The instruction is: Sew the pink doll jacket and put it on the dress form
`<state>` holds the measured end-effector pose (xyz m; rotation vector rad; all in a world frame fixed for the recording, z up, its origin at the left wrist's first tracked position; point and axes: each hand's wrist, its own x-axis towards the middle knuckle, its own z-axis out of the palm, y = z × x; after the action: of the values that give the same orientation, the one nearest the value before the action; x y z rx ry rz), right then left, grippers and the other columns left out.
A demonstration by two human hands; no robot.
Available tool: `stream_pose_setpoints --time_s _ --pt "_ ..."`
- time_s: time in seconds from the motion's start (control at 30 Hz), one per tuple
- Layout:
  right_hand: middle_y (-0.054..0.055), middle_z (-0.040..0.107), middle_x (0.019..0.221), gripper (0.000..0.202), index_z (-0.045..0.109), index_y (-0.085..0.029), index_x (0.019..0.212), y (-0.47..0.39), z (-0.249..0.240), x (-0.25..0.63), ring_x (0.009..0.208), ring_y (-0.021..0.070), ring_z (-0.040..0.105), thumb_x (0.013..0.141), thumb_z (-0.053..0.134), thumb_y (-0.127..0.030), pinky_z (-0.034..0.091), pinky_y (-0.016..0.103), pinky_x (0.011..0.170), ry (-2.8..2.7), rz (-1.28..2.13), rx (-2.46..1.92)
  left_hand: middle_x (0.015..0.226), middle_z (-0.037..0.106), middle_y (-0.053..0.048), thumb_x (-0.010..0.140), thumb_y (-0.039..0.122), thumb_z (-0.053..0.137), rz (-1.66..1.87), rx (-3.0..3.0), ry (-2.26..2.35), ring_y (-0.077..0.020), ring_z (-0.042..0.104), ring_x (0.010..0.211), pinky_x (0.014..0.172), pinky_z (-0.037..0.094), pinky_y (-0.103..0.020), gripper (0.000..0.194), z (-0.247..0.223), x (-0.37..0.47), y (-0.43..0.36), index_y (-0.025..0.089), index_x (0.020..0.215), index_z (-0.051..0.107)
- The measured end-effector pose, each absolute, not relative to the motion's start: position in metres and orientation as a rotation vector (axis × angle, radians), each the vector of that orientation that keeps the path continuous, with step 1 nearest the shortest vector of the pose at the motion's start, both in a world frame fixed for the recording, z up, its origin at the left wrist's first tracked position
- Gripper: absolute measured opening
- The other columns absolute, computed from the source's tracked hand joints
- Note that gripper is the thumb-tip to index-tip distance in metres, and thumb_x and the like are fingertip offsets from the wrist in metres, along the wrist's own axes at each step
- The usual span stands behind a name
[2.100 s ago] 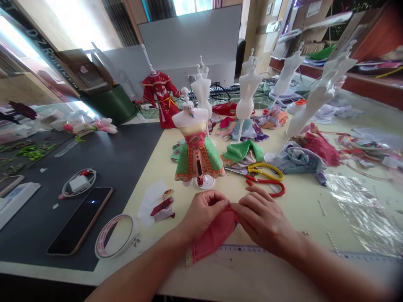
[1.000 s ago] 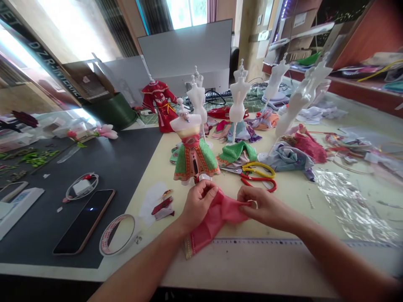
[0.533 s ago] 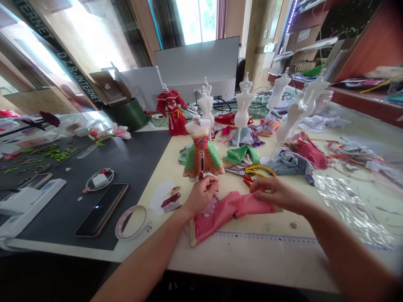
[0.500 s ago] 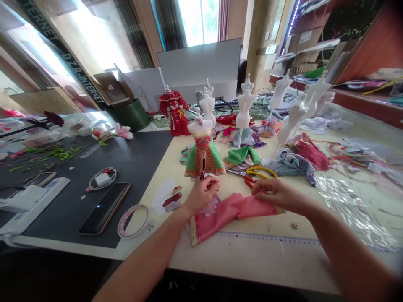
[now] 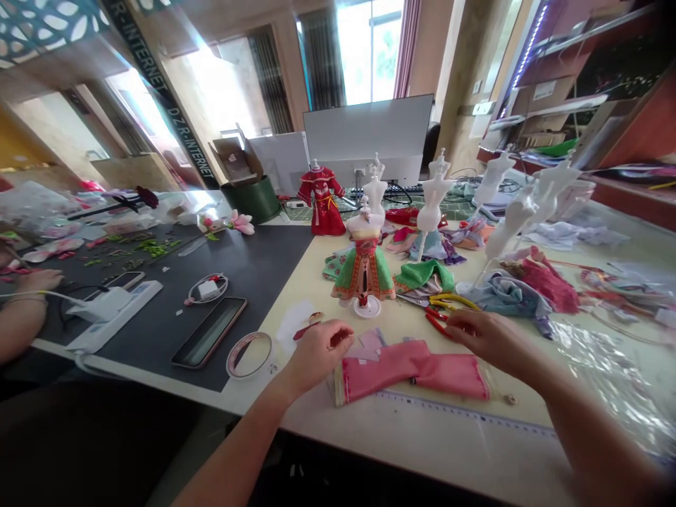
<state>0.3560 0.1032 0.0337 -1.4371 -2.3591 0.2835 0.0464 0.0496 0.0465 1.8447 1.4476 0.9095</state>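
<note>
Pink fabric (image 5: 412,366) lies in a strip near the table's front edge, above a ruler (image 5: 448,412). My left hand (image 5: 322,348) is just left of it with curled fingers; whether they hold something is hidden. My right hand (image 5: 470,334) is above the fabric's right part, its fingertips at the red handle of some scissors (image 5: 437,326); their grip is unclear. Behind the fabric stands a small mannequin (image 5: 364,271) in a green and orange skirt. Yellow-handled pliers (image 5: 454,303) lie beside the scissors.
A tape roll (image 5: 249,355) and a phone (image 5: 210,332) lie to the left. White mannequins (image 5: 434,201) and a red-dressed one (image 5: 323,201) stand behind. Crumpled fabrics (image 5: 512,296) and clear plastic (image 5: 607,380) are at the right. Another person's hand (image 5: 39,282) shows at the far left.
The view has swung left. My right hand has left the pink fabric, which now lies flatter, and has moved to the scissors. My left hand has drawn back from the mannequin's base.
</note>
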Motion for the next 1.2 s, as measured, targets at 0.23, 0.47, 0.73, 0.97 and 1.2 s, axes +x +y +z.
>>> stream_pose_setpoints --time_s 0.23,0.47,0.73,0.97,1.2 --pt "0.005 0.064 0.080 0.017 0.061 -0.019 0.084 0.096 0.021 0.332 0.067 0.0188 0.058 0.087 0.046 -0.027 0.040 0.028 0.056 -2.395 0.121 -1.258 0.088 0.065 -0.006 0.079 0.024 0.055 0.808 2.030 1.546 -0.0206 0.057 0.081 0.073 0.042 -0.031 0.012 0.026 0.038 0.028 0.020 0.086 0.064" --pt "0.006 0.062 0.080 0.019 0.061 -0.016 0.084 0.092 0.017 0.319 0.073 0.0187 0.058 0.089 0.044 -0.022 0.043 0.030 0.064 -2.388 0.117 -1.147 0.100 0.063 -0.008 0.080 0.019 0.053 0.820 2.130 1.644 -0.0236 0.058 0.092 0.082 0.043 -0.036 0.019 0.012 0.045 0.025 0.020 0.097 0.062" --pt "0.009 0.064 0.090 0.022 0.062 -0.016 0.093 0.086 0.008 0.308 0.083 0.0210 0.058 0.091 0.042 -0.025 0.046 0.032 0.072 -2.411 0.138 -1.031 0.092 0.062 -0.005 0.081 0.019 0.051 0.840 2.186 1.759 -0.0208 0.057 0.089 0.080 0.044 -0.034 0.009 0.014 0.033 0.021 0.019 0.086 0.059" --pt "0.011 0.059 0.099 0.024 0.058 -0.015 0.104 0.079 0.007 0.296 0.093 0.0244 0.055 0.086 0.052 -0.030 0.044 0.036 0.080 -2.546 0.152 -1.133 0.072 0.059 -0.003 0.075 0.030 0.061 0.611 2.146 1.924 -0.0196 0.054 0.073 0.069 0.040 -0.032 0.017 0.020 0.043 0.001 0.018 0.066 0.054" --pt "0.004 0.059 0.075 0.011 0.059 -0.017 0.078 0.070 0.017 0.294 0.073 0.0189 0.054 0.082 0.048 -0.018 0.040 0.028 0.066 -2.623 0.289 -1.293 0.074 0.059 -0.002 0.076 0.015 0.056 0.676 2.184 1.829 -0.0185 0.052 0.076 0.072 0.037 -0.032 0.012 0.007 0.053 -0.004 0.018 0.066 0.051"
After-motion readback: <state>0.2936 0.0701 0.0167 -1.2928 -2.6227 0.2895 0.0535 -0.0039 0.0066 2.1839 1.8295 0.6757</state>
